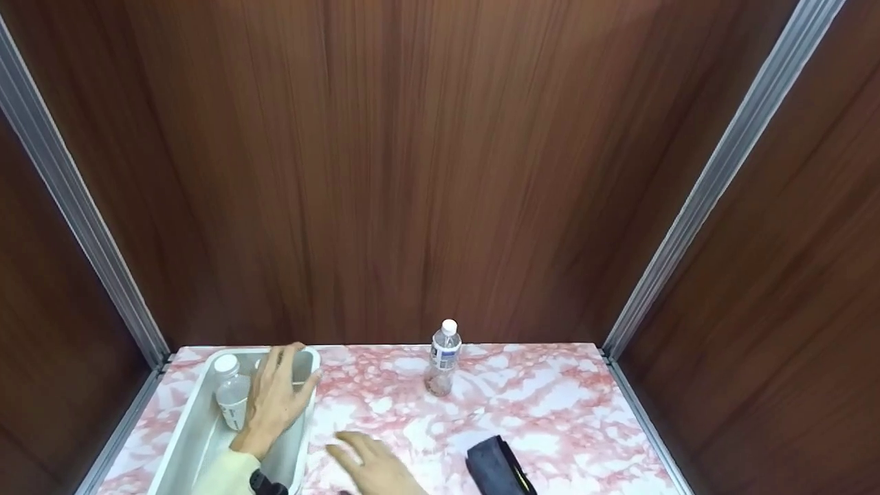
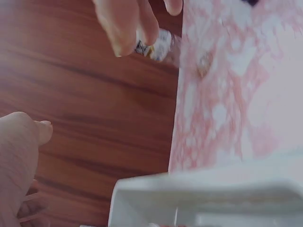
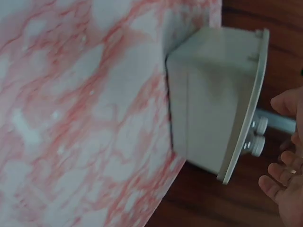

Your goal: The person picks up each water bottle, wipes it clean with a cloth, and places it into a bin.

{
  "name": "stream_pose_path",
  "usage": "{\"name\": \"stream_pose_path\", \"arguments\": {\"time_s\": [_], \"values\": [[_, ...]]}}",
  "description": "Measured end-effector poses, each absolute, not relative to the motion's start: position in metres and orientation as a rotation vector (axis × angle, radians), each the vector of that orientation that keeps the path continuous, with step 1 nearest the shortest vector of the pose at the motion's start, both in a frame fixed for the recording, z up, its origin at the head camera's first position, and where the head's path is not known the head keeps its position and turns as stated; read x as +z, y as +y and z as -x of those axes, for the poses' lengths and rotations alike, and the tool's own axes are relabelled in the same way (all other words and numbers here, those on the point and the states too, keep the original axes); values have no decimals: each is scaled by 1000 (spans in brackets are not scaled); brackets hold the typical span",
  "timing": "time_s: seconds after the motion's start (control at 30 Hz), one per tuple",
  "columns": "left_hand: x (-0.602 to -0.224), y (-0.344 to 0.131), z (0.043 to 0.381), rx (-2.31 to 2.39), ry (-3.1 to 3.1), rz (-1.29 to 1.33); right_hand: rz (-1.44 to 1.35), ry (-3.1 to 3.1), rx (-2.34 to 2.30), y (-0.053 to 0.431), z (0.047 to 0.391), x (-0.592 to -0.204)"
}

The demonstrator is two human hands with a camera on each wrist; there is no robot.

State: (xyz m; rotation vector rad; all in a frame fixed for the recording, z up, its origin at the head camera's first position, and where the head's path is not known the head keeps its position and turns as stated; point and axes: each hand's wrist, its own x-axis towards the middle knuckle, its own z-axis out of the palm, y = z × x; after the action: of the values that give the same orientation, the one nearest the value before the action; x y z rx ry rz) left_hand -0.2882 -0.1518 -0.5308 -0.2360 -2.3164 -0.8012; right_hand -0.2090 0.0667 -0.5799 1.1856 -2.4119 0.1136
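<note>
My left hand (image 1: 278,399) is over the right part of a pale grey bin (image 1: 180,440), fingers extended and nothing gripped. Beside it in the bin leans a clear plastic bottle (image 1: 232,395) with a white cap; a second cap shows partly hidden behind the fingers. Two bottle caps (image 3: 258,137) stick up past the bin rim in the right wrist view. My right hand (image 1: 378,467) hovers right of the bin, fingers spread and holding nothing. A clear bottle (image 1: 443,361) with a white cap and a label stands on the table, farther back to the right.
A dark folded pouch (image 1: 495,467) lies near the front of the pink-marbled table (image 1: 564,412). Brown wood-grain panels (image 1: 440,172) with metal corner posts (image 1: 722,158) enclose the table at the back and sides.
</note>
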Motion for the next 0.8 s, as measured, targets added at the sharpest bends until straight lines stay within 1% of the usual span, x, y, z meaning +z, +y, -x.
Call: {"name": "stream_pose_path", "arguments": {"time_s": [0.2, 0.43, 0.8], "values": [[-534, -132, 275, -862, -2294, 258, -1114, -2484, 155, 110, 215, -587], [-544, -105, 260, -931, -2324, 278, -1014, -2508, 239, 147, 222, -595], [-578, -55, 228, -922, -2422, 364, -841, -2546, 213, 201, 227, -610]]}}
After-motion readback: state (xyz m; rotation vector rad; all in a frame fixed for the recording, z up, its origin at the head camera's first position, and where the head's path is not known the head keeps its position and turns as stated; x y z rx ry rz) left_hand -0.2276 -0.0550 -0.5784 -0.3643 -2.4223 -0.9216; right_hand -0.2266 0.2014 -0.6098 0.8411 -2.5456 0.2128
